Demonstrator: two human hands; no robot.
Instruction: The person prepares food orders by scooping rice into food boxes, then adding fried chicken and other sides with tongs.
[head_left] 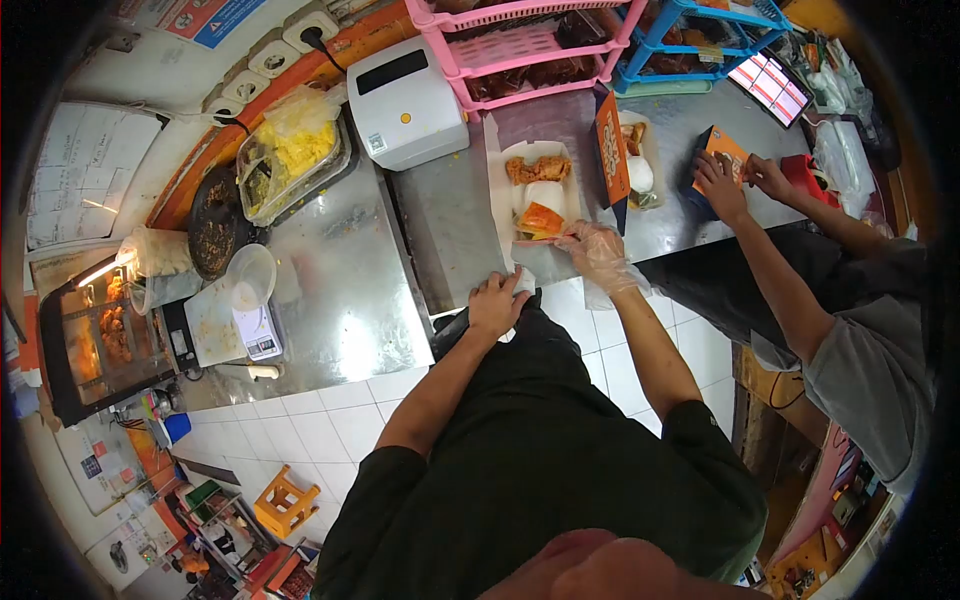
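An open paper box (505, 205) lies on the steel counter, holding fried chicken (538, 170), white rice (545, 195) and an orange-red packet (541, 219). My right hand (597, 255), in a clear plastic glove, pinches something thin and reddish at the box's near right corner. My bare left hand (495, 303) is at the counter's front edge, its fingers close together by a white piece of paper or tissue (524, 281); its grip is partly hidden. Right of the box stands an open orange-and-black lid (610, 150), beside a second box with rice (640, 175).
A co-worker's hands (722, 185) handle an orange box (728, 158) at the right. Behind stand a white printer (405, 105), a pink rack (520, 45) and a blue rack (690, 45). Farther left are a tray of yellow rice (300, 150) and a scale (258, 335).
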